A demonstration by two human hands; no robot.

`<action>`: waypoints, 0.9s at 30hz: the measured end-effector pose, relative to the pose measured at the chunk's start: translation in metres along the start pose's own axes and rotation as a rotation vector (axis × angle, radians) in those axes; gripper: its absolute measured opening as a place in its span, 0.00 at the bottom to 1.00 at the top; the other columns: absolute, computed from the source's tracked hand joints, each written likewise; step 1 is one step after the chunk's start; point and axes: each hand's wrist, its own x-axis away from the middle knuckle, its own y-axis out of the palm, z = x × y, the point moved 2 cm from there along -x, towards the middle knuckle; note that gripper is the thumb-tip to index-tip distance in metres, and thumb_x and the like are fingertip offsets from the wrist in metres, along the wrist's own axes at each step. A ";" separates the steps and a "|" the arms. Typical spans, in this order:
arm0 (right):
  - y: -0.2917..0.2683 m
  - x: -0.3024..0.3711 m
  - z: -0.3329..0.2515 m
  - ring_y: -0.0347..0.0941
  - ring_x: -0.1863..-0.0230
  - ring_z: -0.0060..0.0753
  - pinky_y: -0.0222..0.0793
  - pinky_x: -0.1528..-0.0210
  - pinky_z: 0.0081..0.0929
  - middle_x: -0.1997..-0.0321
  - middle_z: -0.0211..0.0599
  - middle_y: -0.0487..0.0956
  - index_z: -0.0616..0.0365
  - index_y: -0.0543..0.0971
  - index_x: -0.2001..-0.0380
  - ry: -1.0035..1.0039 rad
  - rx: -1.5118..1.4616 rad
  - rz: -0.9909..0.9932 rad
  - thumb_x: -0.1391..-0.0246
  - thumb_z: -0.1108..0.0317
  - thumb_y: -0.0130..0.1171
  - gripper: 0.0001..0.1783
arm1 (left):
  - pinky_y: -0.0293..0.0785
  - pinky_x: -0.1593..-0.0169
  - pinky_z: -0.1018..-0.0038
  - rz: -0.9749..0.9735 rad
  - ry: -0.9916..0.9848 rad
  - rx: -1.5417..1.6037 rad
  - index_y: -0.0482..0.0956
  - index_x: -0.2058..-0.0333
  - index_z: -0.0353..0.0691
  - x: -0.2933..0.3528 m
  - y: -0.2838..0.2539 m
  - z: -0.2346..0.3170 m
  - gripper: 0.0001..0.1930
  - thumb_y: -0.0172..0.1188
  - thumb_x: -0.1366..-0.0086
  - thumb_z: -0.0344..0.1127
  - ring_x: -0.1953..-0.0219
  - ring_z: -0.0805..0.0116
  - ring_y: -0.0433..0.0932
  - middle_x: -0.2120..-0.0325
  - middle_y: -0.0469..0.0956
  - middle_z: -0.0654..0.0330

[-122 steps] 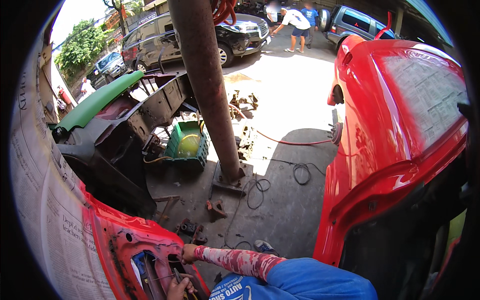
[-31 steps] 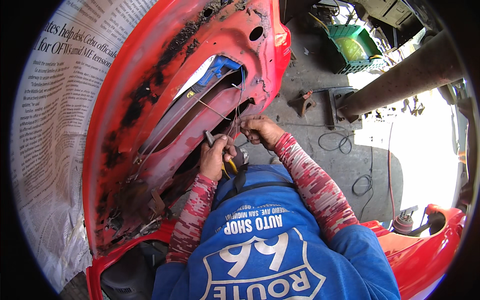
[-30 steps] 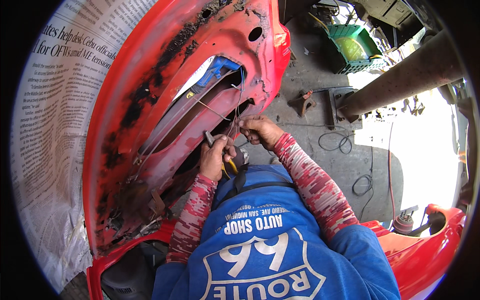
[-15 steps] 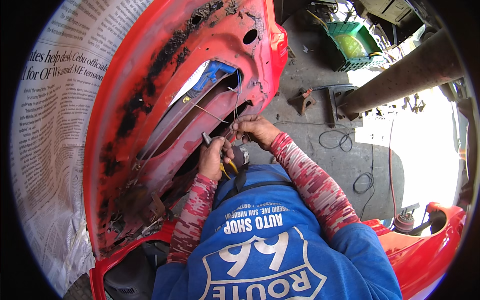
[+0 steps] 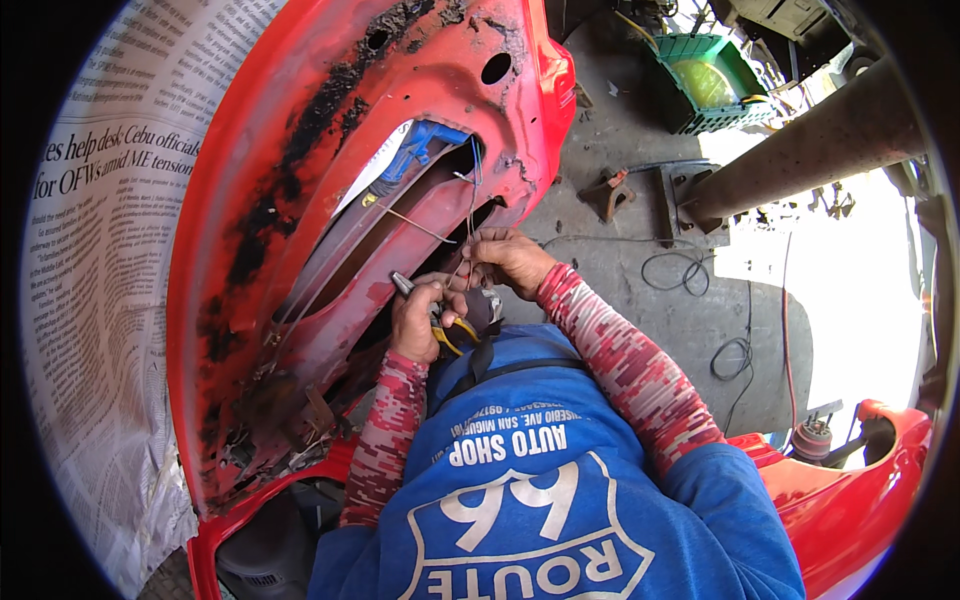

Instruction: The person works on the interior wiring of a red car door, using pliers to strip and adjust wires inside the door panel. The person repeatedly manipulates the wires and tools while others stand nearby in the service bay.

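Observation:
My left hand (image 5: 418, 318) is closed around pliers with yellow handles (image 5: 452, 338), their metal jaws (image 5: 402, 283) poking out past the thumb. Its fingertips meet the thin wires near my right hand. With thumb and fingers pinched, my right hand (image 5: 515, 262) grips those thin wires (image 5: 475, 190), which run up into an opening of a red car body panel (image 5: 400, 235). Inside that opening sits a blue part (image 5: 430, 143). A thin pale rod or wire (image 5: 415, 220) slants across the panel just above my hands.
Newspaper sheets (image 5: 110, 300) cover the surface left of the panel. A green crate (image 5: 705, 85), a rusty stand (image 5: 607, 195), a thick metal post (image 5: 810, 145) and loose cables (image 5: 675, 275) are on the right. Another red body part (image 5: 850, 500) lies at lower right.
My left hand and the pliers have shifted slightly left, with the jaws tilting further left. My right hand keeps its pinch on the wires and has barely moved.

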 end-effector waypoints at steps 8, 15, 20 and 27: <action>0.011 0.000 -0.001 0.75 0.79 0.22 0.63 0.82 0.17 0.73 0.34 0.80 0.60 0.76 0.65 0.004 0.045 0.144 0.45 0.64 0.56 0.11 | 0.68 0.71 0.79 0.012 0.081 -0.008 0.75 0.66 0.34 0.003 0.006 0.001 0.11 0.49 0.36 0.36 0.82 0.78 0.64 0.79 0.72 0.61; 0.014 0.004 -0.007 0.70 0.84 0.20 0.61 0.84 0.18 0.76 0.32 0.79 0.60 0.78 0.70 0.023 0.072 0.194 0.48 0.64 0.57 0.10 | 0.64 0.74 0.83 0.059 0.113 -0.041 0.75 0.66 0.34 0.000 0.010 0.000 0.08 0.55 0.34 0.34 0.82 0.81 0.64 0.78 0.72 0.63; 0.005 0.010 -0.012 0.69 0.82 0.21 0.61 0.82 0.19 0.74 0.33 0.79 0.62 0.78 0.63 0.035 0.032 0.147 0.46 0.65 0.55 0.12 | 0.63 0.74 0.83 0.041 0.080 -0.010 0.74 0.65 0.34 0.002 0.009 0.004 0.08 0.54 0.33 0.34 0.82 0.80 0.64 0.79 0.72 0.62; -0.005 0.011 -0.006 0.72 0.79 0.21 0.65 0.80 0.17 0.68 0.34 0.81 0.63 0.78 0.58 -0.005 -0.120 -0.010 0.45 0.66 0.55 0.14 | 0.62 0.75 0.82 0.063 0.068 0.012 0.73 0.65 0.36 -0.001 0.009 0.004 0.07 0.52 0.32 0.34 0.82 0.79 0.63 0.77 0.72 0.62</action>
